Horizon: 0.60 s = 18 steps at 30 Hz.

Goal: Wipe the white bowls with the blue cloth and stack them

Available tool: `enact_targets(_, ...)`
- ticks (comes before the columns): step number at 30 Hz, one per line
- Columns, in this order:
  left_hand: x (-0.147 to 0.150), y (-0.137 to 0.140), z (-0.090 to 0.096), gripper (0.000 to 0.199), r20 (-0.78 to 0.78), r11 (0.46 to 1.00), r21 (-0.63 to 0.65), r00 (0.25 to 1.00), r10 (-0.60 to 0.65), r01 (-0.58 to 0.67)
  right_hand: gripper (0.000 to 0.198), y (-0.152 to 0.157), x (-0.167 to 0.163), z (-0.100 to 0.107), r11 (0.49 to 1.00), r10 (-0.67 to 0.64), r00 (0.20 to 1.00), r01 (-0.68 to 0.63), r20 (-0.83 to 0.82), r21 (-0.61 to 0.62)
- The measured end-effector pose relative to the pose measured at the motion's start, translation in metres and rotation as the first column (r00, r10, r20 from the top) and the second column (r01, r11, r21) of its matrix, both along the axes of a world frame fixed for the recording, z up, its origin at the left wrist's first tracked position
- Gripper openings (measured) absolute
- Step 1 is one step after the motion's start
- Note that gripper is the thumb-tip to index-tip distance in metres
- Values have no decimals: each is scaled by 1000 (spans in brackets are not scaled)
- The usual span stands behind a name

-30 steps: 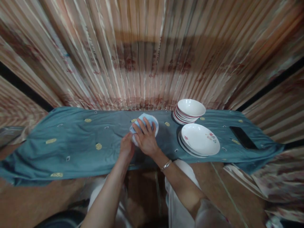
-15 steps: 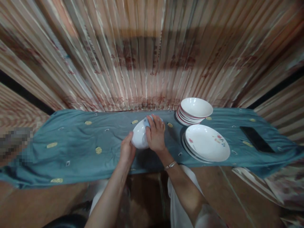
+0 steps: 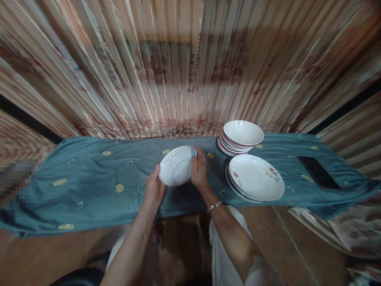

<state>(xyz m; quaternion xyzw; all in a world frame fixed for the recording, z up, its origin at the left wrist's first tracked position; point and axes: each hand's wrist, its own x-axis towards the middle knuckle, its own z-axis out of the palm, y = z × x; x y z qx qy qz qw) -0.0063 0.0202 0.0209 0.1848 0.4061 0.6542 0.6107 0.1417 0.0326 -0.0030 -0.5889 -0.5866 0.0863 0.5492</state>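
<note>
A white bowl [image 3: 175, 169] is held tilted above the covered table, its shiny hollow inside turned toward me. My left hand [image 3: 154, 186] grips its left rim, thumb on the near edge. At the right rim, my right hand [image 3: 199, 169] pinches a small light-blue cloth [image 3: 194, 152] against the bowl. Most of that cloth is hidden by the fingers. To the right stand a stack of white bowls with red bands [image 3: 242, 134] and, nearer to me, a stack of white plates [image 3: 256, 178] whose top one bears flowers.
A teal cloth with yellow motifs [image 3: 98, 206] covers the long table. A dark phone [image 3: 319, 172] lies toward its right end. Behind the table hangs a pleated patterned curtain [image 3: 178, 91]. A blurred-out patch [image 3: 19, 178] hides something at the far left.
The bowl has turned so its inside shows more openly. My right hand has slid with the cloth from over the bowl to its right rim. The left hand keeps its grip.
</note>
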Motion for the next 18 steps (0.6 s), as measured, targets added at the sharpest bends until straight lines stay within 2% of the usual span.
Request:
enact_targets(7,-2,1,0,23,14,999,-32,1000,14,-14,51,5,-6,-14,991,-33,997,24,-69,-133)
enact_targets(12,-2,2,2,22,27,999,-46,1000,12,-10,51,7,-10,-22,989,-27,993,10,-111,-146)
enact_targets(18,0,2,9,17,83,990,-131,995,63,-52,58,11,-12,-36,991,-36,993,21,-110,-128)
